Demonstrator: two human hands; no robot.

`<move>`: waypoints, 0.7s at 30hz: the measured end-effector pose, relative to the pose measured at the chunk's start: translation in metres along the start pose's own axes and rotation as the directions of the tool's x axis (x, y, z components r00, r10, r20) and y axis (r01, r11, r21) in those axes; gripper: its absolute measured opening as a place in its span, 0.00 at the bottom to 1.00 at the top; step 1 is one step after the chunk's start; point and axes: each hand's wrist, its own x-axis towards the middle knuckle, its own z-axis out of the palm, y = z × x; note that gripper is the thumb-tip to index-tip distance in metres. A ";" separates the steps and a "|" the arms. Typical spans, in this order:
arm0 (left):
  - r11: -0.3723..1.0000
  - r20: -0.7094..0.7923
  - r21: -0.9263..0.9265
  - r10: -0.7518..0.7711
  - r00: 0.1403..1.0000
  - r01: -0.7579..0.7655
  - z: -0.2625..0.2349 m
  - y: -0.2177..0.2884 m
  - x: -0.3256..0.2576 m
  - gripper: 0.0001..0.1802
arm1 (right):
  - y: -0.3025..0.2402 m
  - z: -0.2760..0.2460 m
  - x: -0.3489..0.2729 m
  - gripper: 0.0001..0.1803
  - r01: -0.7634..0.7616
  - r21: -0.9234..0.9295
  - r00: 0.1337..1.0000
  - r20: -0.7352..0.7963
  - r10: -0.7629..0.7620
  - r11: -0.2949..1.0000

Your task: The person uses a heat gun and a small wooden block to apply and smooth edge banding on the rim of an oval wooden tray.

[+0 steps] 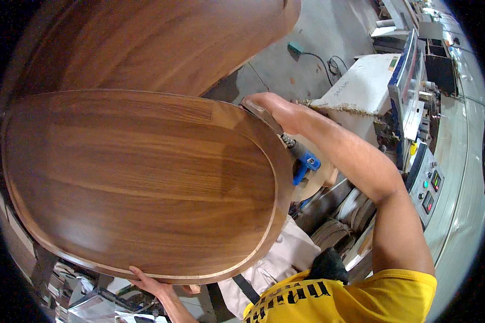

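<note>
A large oval walnut-toned wooden board (pixel 145 172) with a pale line inlaid near its edge lies in front of me. My left hand (pixel 150 282) grips its near edge, thumb on top and fingers partly hidden underneath. Reaching over to the far right rim, my right hand (pixel 277 112) is closed around a flat, dark brownish piece (pixel 264 116) held against the board's edge; I cannot make out exactly what that piece is. Just below the right wrist sits a blue-handled tool (pixel 306 164) with a dark ribbed nose, close to the rim and not held.
Behind the oval lies another big wooden board (pixel 161 43). A white machine (pixel 361 81) stands at the right, with a control panel (pixel 427 185) nearer me. Rolls of strip material (pixel 337 234) rest below my right arm. A cable (pixel 326 70) crosses the grey floor.
</note>
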 end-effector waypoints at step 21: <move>0.998 0.070 0.057 0.009 0.997 -0.013 0.000 0.003 -0.002 0.59 | 0.064 0.008 -0.059 0.27 -0.042 0.332 0.961 -0.246 0.129 0.943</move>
